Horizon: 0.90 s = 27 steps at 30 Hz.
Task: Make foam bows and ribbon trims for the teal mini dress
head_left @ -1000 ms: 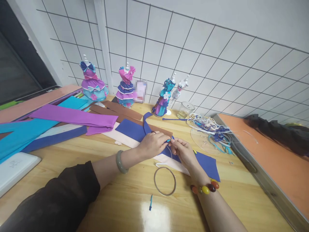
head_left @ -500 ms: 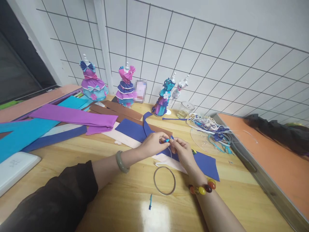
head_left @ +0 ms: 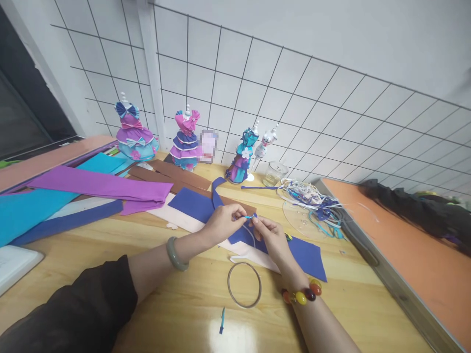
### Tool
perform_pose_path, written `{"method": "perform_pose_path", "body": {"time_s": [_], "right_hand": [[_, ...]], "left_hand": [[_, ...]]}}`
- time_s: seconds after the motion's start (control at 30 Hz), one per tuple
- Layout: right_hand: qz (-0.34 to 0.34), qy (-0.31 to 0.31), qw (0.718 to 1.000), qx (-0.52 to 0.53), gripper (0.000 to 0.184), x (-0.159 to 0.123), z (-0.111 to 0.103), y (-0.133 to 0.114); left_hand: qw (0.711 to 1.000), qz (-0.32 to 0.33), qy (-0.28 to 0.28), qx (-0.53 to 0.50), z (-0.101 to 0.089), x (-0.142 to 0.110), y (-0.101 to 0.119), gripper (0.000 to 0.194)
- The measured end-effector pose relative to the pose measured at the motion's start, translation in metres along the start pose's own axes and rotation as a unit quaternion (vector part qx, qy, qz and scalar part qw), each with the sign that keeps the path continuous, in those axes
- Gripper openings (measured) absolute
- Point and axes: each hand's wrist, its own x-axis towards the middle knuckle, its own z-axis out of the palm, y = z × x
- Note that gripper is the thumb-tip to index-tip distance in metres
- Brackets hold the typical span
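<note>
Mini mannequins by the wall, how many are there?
4, left to right: a bow-topped one, a tiered-skirt one, a teal-topped one and a white one.

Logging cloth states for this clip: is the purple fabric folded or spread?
Folded: the purple fabric doubles back at its right end, a lower layer showing.

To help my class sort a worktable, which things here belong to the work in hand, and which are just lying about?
In the work:
- small blue strip, pinched by the left hand and right hand
- probably the dark blue fabric by the hands

Apparently lying about:
- thin ring
- purple fabric
- glass
- tangled scraps
</note>
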Motion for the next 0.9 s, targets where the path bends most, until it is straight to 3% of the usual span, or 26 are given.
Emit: {"method": "perform_pose_path", "body": {"time_s": [0.3, 0.57, 0.77, 0.9], "right_hand": [[0.009, 0.022, 1.0, -0.019, 0.034, 0.003, -0.005, 0.005], [0.012, 0.007, 0.998, 0.055, 0.024, 0.003, -0.002, 0.008], [-0.01, 0.061, 0.997, 0.04, 0.019, 0.004, -0.002, 0.006], [-0.02, 0.081, 0.996, 0.013, 0.019, 0.002, 0.0, 0.002]], "left_hand": [[0.994, 0.074, 0.001, 0.082, -0.004, -0.001, 0.0, 0.013], [0.998, 0.039, -0.021, 0.047, 0.0, -0.002, -0.003, 0.013], [0.994, -0.061, -0.031, -0.085, 0.005, 0.002, -0.008, 0.044], [0.966, -0.158, -0.085, -0.187, 0.008, 0.005, -0.012, 0.038]]}}
